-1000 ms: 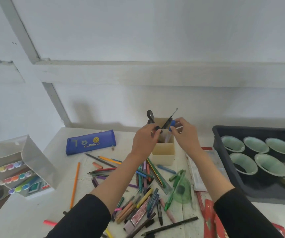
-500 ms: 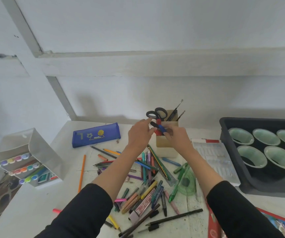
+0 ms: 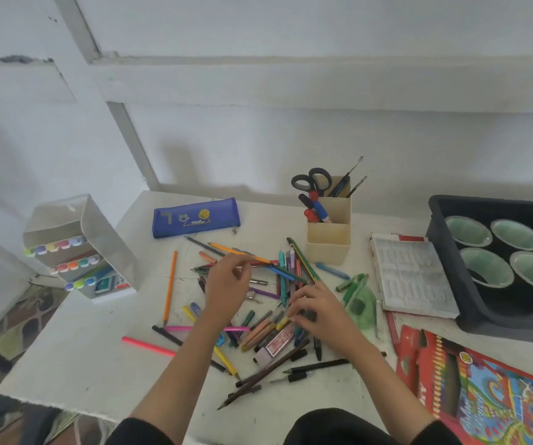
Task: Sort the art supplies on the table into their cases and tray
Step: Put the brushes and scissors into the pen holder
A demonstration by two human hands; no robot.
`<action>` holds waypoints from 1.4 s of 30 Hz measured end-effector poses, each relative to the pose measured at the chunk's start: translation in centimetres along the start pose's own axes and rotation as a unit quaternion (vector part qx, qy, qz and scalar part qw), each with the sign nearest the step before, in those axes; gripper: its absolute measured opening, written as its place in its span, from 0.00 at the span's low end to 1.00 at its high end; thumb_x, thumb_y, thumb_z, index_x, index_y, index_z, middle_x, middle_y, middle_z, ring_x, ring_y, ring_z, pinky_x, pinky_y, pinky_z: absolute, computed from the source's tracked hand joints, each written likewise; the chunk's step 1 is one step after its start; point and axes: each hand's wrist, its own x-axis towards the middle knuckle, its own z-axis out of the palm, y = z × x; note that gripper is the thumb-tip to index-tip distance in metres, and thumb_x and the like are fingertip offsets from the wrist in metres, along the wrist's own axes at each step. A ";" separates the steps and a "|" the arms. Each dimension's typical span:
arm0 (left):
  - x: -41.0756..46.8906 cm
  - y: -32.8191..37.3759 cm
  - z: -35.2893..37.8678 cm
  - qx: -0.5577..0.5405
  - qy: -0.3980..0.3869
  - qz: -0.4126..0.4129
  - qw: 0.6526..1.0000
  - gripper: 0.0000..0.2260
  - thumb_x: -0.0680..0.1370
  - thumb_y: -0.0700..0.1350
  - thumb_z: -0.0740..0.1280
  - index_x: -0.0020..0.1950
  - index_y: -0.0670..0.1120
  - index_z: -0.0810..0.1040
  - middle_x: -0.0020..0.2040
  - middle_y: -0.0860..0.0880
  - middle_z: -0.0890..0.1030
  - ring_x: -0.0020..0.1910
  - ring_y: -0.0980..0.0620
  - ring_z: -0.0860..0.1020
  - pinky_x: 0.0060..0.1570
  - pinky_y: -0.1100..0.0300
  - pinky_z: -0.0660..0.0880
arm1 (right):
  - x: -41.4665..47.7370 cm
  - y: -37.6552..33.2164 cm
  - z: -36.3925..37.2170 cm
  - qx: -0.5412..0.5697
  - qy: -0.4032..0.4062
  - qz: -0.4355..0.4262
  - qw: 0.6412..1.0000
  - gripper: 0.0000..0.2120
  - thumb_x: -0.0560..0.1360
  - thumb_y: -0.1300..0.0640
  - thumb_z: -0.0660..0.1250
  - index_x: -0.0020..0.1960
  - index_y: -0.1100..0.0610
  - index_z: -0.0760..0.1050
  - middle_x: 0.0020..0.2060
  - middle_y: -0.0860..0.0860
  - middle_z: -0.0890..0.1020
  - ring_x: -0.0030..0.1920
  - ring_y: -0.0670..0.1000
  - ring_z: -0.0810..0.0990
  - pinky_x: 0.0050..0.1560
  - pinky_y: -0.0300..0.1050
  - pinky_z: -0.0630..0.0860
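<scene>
Over the worktop's (image 3: 92, 354) pens (image 3: 260, 332), the left hand (image 3: 226, 290) hangs loosely curled, empty; the right hand's (image 3: 323, 311) fingers (image 3: 296, 312) touch pens, grip unclear.

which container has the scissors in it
The beige two-compartment pen holder: the black-handled scissors stand in its rear compartment, handles up; no other holds any.

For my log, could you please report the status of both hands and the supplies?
Left hand over the pen pile, loosely curled, empty. Right hand down in the pile, grip unclear. Scissors in beige holder. Nothing blocking.
</scene>
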 end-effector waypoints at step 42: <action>-9.9 -4.2 -1.3 0.243 0.012 -0.014 0.970 0.17 0.76 0.47 0.55 0.53 0.43 0.80 0.51 0.48 0.76 0.52 0.53 0.67 0.55 0.60 0.63 | 9.4 3.1 -8.3 0.041 0.359 0.113 0.926 0.06 0.76 0.59 0.65 0.48 0.58 0.68 0.40 0.51 0.77 0.39 0.56 0.79 0.39 0.41 0.70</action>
